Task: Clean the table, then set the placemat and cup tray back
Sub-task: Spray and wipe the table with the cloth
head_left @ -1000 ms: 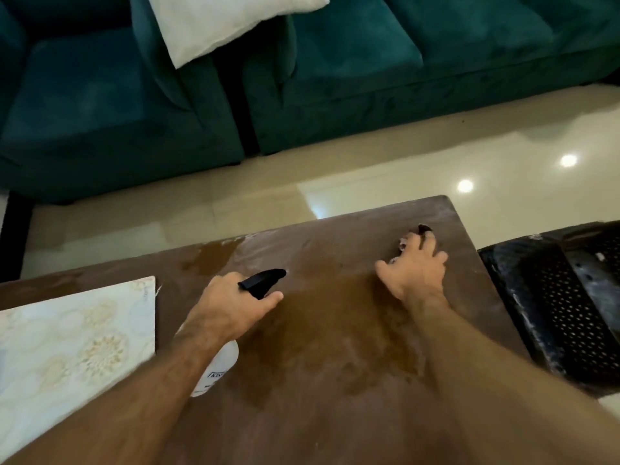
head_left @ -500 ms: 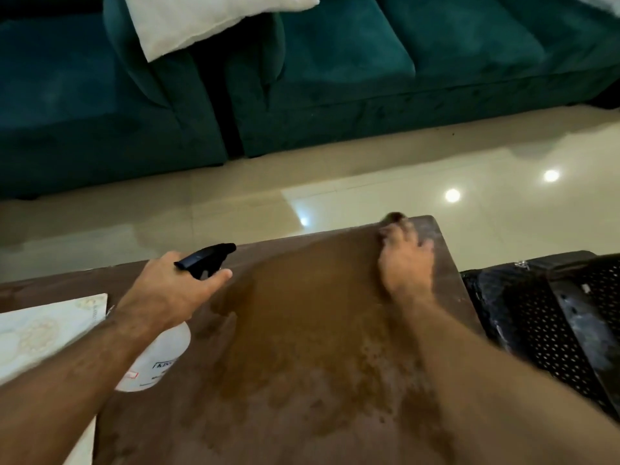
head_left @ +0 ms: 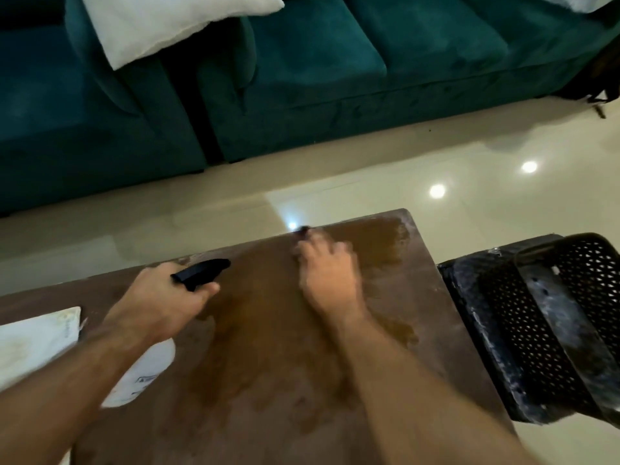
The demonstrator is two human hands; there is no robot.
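Observation:
The brown table [head_left: 436, 330] has a dark wet patch across its middle and far right corner. My left hand [head_left: 161, 300] grips a spray bottle [head_left: 141, 377] with a white body and a black trigger head [head_left: 201, 271], held over the table's left part. My right hand [head_left: 327, 280], blurred by motion, presses flat near the far edge on a small dark wiping thing [head_left: 303, 231] that only peeks out past the fingertips. A pale patterned placemat [head_left: 33, 344] lies at the table's left end. No cup tray shows.
A black perforated plastic chair [head_left: 553, 330] stands close against the table's right side. Beyond a strip of glossy cream floor [head_left: 469, 156] sit a teal sofa [head_left: 318, 62] and a white cushion [head_left: 157, 21].
My right hand has slid left along the table's far edge, leaving the far right corner wet. My left hand still holds the spray bottle. The view has shifted.

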